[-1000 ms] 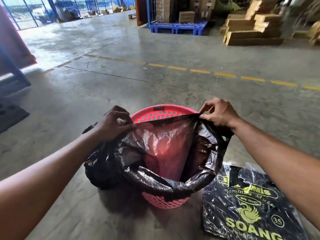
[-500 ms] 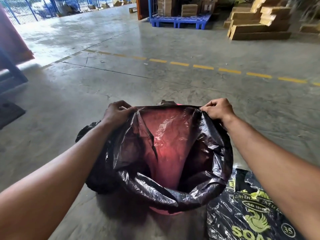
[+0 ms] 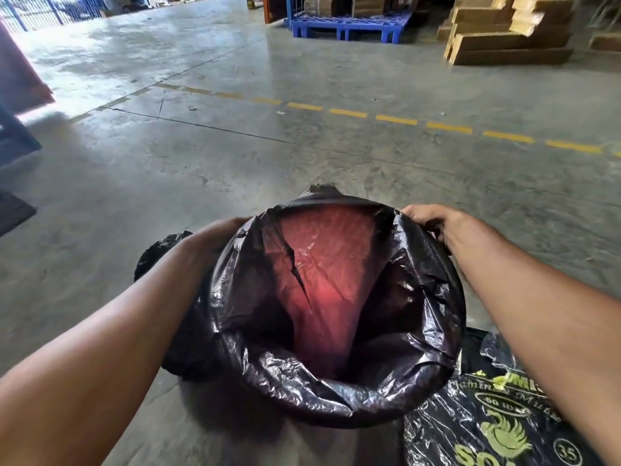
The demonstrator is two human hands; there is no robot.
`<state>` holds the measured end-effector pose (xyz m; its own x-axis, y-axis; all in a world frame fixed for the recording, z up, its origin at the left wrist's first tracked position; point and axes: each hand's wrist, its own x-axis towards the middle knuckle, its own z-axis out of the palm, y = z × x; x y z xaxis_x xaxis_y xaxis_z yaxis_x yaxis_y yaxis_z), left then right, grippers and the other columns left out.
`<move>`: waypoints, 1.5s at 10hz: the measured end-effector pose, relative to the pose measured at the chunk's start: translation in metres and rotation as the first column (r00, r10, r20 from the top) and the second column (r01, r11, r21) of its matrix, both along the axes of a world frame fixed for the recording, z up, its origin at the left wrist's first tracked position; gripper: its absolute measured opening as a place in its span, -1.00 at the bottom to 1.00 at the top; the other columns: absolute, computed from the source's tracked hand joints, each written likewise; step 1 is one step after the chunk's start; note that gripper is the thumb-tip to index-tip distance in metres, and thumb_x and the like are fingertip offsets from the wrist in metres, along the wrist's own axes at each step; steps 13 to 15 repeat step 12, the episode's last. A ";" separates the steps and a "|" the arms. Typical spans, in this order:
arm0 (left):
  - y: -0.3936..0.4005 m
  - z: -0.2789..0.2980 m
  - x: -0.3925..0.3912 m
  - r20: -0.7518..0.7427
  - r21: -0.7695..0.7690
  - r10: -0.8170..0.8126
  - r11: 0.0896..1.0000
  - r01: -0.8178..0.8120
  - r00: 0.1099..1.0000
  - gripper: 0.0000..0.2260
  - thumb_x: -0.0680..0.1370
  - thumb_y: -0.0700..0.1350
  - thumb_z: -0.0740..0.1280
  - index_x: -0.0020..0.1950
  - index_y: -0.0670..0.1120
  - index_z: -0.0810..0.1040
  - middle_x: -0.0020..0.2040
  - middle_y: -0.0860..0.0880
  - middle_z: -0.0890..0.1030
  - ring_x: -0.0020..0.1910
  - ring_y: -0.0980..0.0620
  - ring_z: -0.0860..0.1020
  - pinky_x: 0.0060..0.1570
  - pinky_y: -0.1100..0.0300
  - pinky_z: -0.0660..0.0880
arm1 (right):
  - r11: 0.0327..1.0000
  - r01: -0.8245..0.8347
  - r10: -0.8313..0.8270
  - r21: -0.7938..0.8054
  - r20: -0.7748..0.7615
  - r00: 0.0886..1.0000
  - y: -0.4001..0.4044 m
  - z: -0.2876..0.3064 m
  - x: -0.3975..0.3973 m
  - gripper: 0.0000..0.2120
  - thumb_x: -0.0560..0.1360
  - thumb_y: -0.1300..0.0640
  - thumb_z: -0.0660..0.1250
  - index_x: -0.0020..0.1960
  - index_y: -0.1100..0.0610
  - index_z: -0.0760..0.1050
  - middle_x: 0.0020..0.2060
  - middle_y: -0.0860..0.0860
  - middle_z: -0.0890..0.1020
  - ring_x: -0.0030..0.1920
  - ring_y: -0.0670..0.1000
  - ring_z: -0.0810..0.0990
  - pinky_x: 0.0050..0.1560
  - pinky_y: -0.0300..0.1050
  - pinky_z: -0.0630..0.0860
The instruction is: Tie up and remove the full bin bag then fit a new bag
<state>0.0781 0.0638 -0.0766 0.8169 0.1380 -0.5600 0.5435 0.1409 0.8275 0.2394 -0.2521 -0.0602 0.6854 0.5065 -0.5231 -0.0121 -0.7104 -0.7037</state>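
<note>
On the far left, behind our left forearm, one knotted full bag [image 3: 158, 250] sits on the floor [image 3: 235, 156], just beside the bin. Our left hand [image 3: 215, 235] is at the bin's left rim, mostly hidden by plastic, so we cannot tell how its fingers are set; it looks to be tucking the film down the outside.

Between our two hands stands the one bin, wrapped in the new bag [image 3: 336, 297]. Its mouth is open and round, facing up at us, and the red basket wall glows through the thin film inside. The bag's rim is folded over the edge all the way round as far as we can see, with a small tab of film sticking up at the far side.

Our right hand [image 3: 433, 220] is curled closed on the film at the right rim. Both hands sit about equally near, on opposite sides, so the coming pull is outward and down on each side.

At the lower right lies one pack [image 3: 497, 422] of bags, touching the bin.
</note>
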 end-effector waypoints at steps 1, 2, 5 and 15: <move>0.003 -0.008 -0.009 0.090 0.111 -0.075 0.992 0.065 0.993 -0.54 0.68 -0.29 0.10 -0.25 -0.31 0.70 -0.38 -0.10 0.70 -0.43 0.09 0.67 -0.43 0.30 0.58 | 0.999 0.025 -0.025 0.037 -0.004 1.000 -0.021 -0.019 -0.005 -0.52 0.60 0.54 -0.05 -0.38 0.20 0.33 -0.69 -0.01 0.47 -0.72 -0.22 0.41 -0.56 -0.36 0.39; -0.002 -0.012 -0.030 0.135 0.238 -0.080 0.970 0.046 0.988 -0.52 0.65 -0.34 0.15 -0.41 -0.19 0.64 -0.42 -0.07 0.61 -0.56 0.23 0.56 -0.49 0.39 0.48 | 0.978 0.185 -0.179 0.099 -0.060 0.982 -0.031 -0.028 -0.020 -0.58 0.63 0.46 -0.02 -0.35 0.21 0.28 -0.74 -0.03 0.44 -0.73 -0.20 0.40 -0.55 -0.30 0.40; 0.024 0.049 -0.074 0.232 0.577 -0.010 0.806 -0.129 0.973 -0.45 0.44 0.38 0.25 0.12 -0.06 0.60 -0.08 -0.09 0.64 -0.17 -0.07 0.59 -0.23 0.17 0.52 | 0.857 0.414 -0.479 0.307 0.177 0.860 -0.076 0.006 -0.065 -0.47 0.43 -0.34 0.32 0.03 0.13 0.59 -0.22 0.08 0.60 -0.47 -0.02 0.50 -0.40 -0.17 0.39; -0.028 0.023 -0.141 0.235 0.522 -0.027 0.846 -0.103 0.972 -0.54 0.45 0.25 0.47 0.27 0.11 0.53 -0.03 -0.03 0.75 -0.14 0.02 0.73 0.00 -0.02 0.66 | 0.947 0.320 -0.268 -0.005 0.534 0.802 -0.080 0.017 -0.171 -0.58 0.49 -0.19 0.33 0.23 0.04 0.54 0.01 0.00 0.69 0.02 0.10 0.67 0.02 -0.11 0.51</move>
